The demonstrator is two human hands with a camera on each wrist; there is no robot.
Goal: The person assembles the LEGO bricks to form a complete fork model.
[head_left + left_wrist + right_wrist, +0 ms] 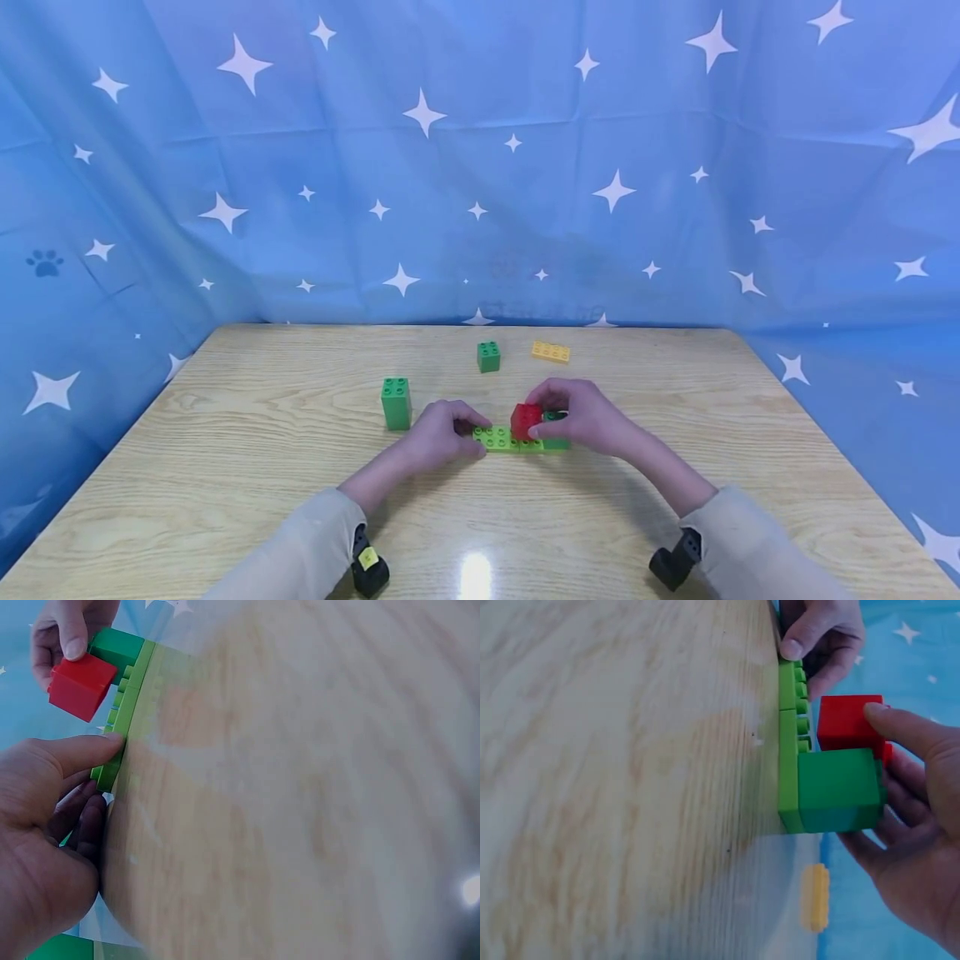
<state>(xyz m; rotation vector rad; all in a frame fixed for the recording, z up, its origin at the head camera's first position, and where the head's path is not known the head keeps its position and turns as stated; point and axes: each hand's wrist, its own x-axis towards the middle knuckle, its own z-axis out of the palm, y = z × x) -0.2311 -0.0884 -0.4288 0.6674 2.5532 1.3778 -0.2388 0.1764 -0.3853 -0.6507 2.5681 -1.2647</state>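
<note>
Bricks (488, 358) rest beyond right fingers (555, 386) holding red block (525, 422).

Dial centre on the table (225, 467), it's the stud strip (497, 438), left hand (442, 437) at nine, right hand (583, 418) at three! Held block (525, 423) right above it, beside the mounted block (838, 791) on the three-o'clock end. Upright block (397, 406) at ten; rear block (488, 358) just before twelve, rear plate (551, 352) just after!

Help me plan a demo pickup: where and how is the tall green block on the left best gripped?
Probably pinch the upper side walls of the tall green block, coming from above: it stands upright, flat-faced and taller than wide. The left hand is nearby, to its right.
</note>
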